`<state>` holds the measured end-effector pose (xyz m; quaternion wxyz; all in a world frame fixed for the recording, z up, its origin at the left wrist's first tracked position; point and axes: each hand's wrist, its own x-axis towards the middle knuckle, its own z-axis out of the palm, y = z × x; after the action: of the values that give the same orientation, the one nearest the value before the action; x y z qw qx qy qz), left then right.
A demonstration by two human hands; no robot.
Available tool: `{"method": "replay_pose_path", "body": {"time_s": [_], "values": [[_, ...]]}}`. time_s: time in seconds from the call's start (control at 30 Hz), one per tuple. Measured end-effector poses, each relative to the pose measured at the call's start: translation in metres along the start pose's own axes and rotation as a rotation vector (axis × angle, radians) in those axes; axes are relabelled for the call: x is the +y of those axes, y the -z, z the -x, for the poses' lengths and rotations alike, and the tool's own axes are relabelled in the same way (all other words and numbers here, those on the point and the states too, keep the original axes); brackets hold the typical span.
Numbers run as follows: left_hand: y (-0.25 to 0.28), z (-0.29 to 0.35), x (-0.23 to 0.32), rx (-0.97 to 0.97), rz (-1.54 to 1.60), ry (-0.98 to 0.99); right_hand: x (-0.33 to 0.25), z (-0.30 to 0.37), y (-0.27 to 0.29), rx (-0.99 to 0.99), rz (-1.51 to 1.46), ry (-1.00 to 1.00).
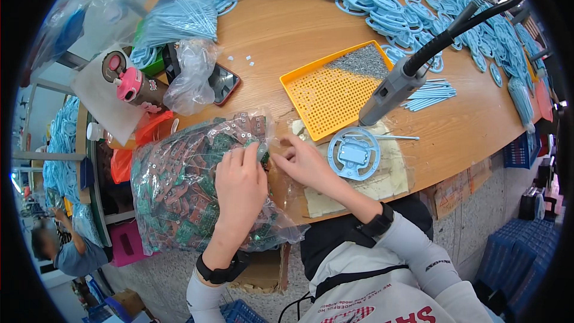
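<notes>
A large clear plastic bag [173,203] full of small green and reddish-brown circuit boards lies at the table's left front edge. My left hand [242,182] rests on the bag near its mouth, fingers bent and close together; what lies under the fingertips is hidden. Beside it, my right hand [308,164] has thumb and forefinger curled in at the bag's loose film, apparently pinching it. To the right of that hand, a round light-blue plastic frame [353,154] with a long handle lies on a pale worn mat [326,202], beneath a grey handheld tool [391,90] hanging from a black cable.
A yellow perforated tray [305,113] with small metal parts stands behind the mat. Blue frames [382,9] are heaped along the back, blue sticks [430,94] at right. On the left stand a pink-lidded bottle [140,87] and a phone [224,84]. Another person [75,248] sits far left.
</notes>
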<state>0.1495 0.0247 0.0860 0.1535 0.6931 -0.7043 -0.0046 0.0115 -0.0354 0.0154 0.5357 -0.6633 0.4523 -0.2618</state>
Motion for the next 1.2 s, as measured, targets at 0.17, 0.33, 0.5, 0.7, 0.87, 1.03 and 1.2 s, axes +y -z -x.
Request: {"method": "replay_pose_path", "body": {"time_s": [0.17, 0.33, 0.5, 0.7, 0.87, 1.03, 1.2], "values": [[-0.025, -0.021, 0.001, -0.022, -0.286, -0.036, 0.003, -0.027, -0.013, 0.031, 0.116, 0.039], [-0.034, -0.038, -0.019, -0.101, -0.117, -0.03, 0.008, -0.025, -0.011, 0.042, -0.078, 0.025], [-0.025, -0.025, -0.027, 0.014, 0.049, -0.051, 0.013, -0.024, -0.01, 0.026, -0.045, 0.023], [-0.03, -0.009, -0.014, -0.088, 0.09, -0.2, 0.008, -0.036, -0.008, -0.003, -0.258, -0.153], [-0.01, -0.012, -0.016, -0.114, 0.257, -0.229, 0.015, -0.042, -0.017, 0.104, 0.196, 0.027], [-0.01, -0.02, -0.033, -0.165, 0.401, 0.134, 0.04, -0.042, -0.027, 0.153, -0.33, -0.02], [-0.015, -0.023, -0.018, -0.095, -0.031, -0.113, 0.014, -0.037, -0.012, -0.038, -0.522, -0.209]]}}
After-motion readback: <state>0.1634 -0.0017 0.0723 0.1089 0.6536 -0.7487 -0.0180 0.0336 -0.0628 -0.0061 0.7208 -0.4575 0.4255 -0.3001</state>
